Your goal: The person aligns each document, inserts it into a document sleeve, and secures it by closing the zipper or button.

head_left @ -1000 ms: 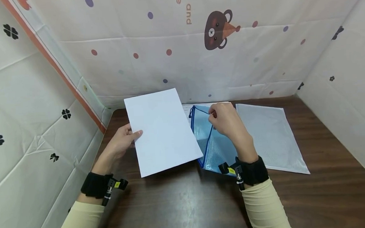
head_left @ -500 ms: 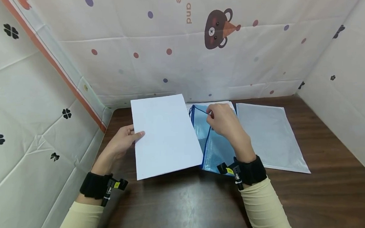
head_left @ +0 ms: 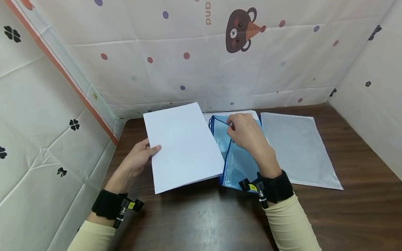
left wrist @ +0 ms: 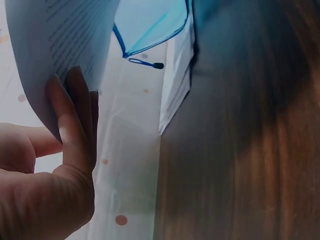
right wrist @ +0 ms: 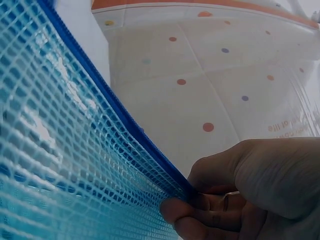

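Observation:
My left hand grips the left edge of some white paper, thumb on top and fingers beneath. The left wrist view shows printed text on the underside of that paper. My right hand pinches the zippered edge of a blue mesh zipper pouch, lifting it so its mouth gapes. In the right wrist view the thumb and fingers hold the dark blue zipper strip. The paper's lower right corner is at the pouch's mouth; whether it is inside I cannot tell.
A whitish mesh pouch lies flat on the right of the brown wooden table. More white sheets lie under the blue pouch. Patterned cloth walls the back and both sides.
The paper has shifted slightly right, turning a little one way and then back. My right hand has moved slightly left, still pinching the pouch's edge.

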{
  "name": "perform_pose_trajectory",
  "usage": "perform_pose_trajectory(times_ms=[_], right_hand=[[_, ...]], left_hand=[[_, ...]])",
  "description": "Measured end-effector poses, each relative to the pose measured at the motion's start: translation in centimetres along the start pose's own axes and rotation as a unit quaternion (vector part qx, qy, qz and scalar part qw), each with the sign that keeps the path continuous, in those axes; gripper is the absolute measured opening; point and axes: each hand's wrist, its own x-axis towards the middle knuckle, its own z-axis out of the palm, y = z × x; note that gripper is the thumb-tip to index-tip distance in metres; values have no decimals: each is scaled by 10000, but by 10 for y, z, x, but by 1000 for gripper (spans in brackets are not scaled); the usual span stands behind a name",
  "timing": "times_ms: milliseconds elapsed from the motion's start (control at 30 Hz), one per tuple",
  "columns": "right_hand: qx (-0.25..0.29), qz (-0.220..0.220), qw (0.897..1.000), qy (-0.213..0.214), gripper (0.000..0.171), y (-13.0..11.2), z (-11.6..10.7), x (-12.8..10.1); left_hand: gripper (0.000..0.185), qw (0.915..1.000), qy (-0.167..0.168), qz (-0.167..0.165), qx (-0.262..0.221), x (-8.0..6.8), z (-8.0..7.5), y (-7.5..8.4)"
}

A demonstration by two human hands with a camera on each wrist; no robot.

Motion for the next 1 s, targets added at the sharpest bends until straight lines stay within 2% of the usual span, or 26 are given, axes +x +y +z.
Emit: perform_pose_trajectory(times_ms=[133, 233, 333, 467, 700, 1000], right_hand=[[-28, -26, 10000, -8, 21, -1, 0, 1], [-45, -44, 10000, -3, 21, -1, 0, 1], [-50, -58, 10000, 29, 21, -2, 0, 1], [-58, -3, 10000, 51, 21, -2, 0, 1], [14, 31, 10000, -15, 23, -3, 1, -1], [71, -41, 9999, -58, 23, -3, 5, 0]], left_hand=[[52, 9999, -84, 4, -60, 1, 3, -3], [51, 9995, -318, 27, 68, 1, 1, -3], [51, 9955, -474, 272, 780, 0, -5, 0], [53, 9848, -535, 510, 1573, 0, -14, 4], [56, 9858, -796, 529, 1379, 2, -17, 3], [52, 9825, -1062, 634, 1390, 0, -11, 3]])
